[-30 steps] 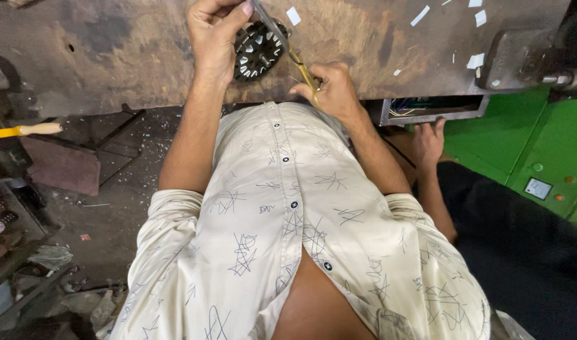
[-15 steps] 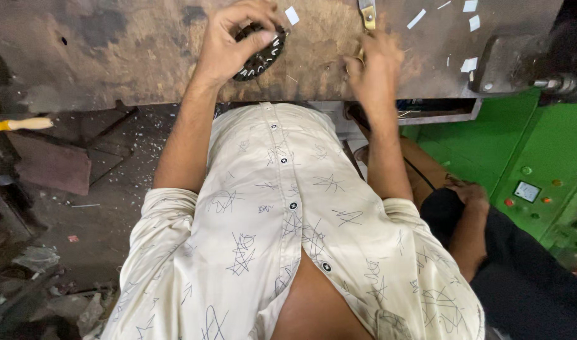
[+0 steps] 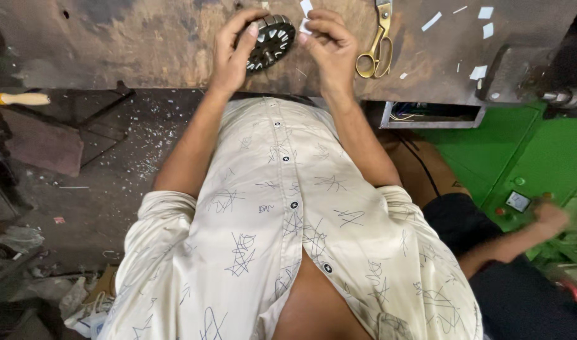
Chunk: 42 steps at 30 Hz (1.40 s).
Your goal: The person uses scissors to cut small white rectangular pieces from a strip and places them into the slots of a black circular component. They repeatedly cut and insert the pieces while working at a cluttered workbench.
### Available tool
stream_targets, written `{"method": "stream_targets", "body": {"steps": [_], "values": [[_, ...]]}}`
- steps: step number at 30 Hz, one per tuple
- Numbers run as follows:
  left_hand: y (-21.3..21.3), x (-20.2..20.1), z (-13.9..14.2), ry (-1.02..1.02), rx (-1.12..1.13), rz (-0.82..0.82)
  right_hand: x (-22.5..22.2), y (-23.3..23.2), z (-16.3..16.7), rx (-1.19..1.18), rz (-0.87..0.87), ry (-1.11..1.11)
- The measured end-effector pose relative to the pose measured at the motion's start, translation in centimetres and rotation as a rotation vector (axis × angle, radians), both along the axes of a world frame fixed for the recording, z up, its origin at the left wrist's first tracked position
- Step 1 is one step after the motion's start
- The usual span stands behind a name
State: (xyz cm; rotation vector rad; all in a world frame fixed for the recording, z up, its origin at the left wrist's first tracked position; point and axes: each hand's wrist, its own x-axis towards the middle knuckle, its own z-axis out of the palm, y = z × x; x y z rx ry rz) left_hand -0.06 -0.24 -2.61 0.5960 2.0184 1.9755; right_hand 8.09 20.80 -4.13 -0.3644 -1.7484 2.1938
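Scissors (image 3: 375,47) now down on the bench (image 3: 112,44), flat, handles toward near edge, just right of R hand (image 3: 329,44). Half a sec ago sat higher, at far edge by R hand; a sec ago a thin yellow-handled tool (prob. same scissors) in R fingers. So cutting looks done for now, judging by that.

R hand off the tool: fingers curled, thumb + forefinger pinched on a small white paper slip (image 3: 305,26), right beside rim of the slotted metal ring (image 3: 271,39). Slip touching ring or not — can't tell.

L hand (image 3: 235,53) wrapped round ring's left side, fingers over top, thumb on face; firm hold. Ring tilted up on edge, near middle of bench, close to near edge. Roughly same spot as 1 s ago, grip changed little.

More white paper offcuts (image 3: 483,12) scattered toward bench's far right corner.

Reads as switch from cutting to fitting slip at ring.

Co-worker's hand (image 3: 548,217) at green machine (image 3: 527,164) on right, blurred, well apart from ring.
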Motion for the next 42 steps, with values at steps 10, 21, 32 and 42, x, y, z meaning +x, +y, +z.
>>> {"method": "stream_targets", "body": {"steps": [10, 21, 32, 42], "values": [[2.6, 0.8, 0.4, -0.100, 0.114, 0.080, -1.8, -3.1, -0.5, 0.089, -0.030, -0.011], [2.7, 1.7, -2.4, -0.043, 0.071, 0.142, -2.1, -4.0, 2.2, 0.342, -0.078, -0.084], [2.6, 2.4, -2.9, -0.078, 0.048, 0.181, -1.3, -3.7, 3.5, 0.548, -0.071, -0.038], [2.2, 2.1, -2.1, -0.019, 0.056, 0.198, -1.4, -3.7, -0.1, 0.407, -0.088, -0.105]]}}
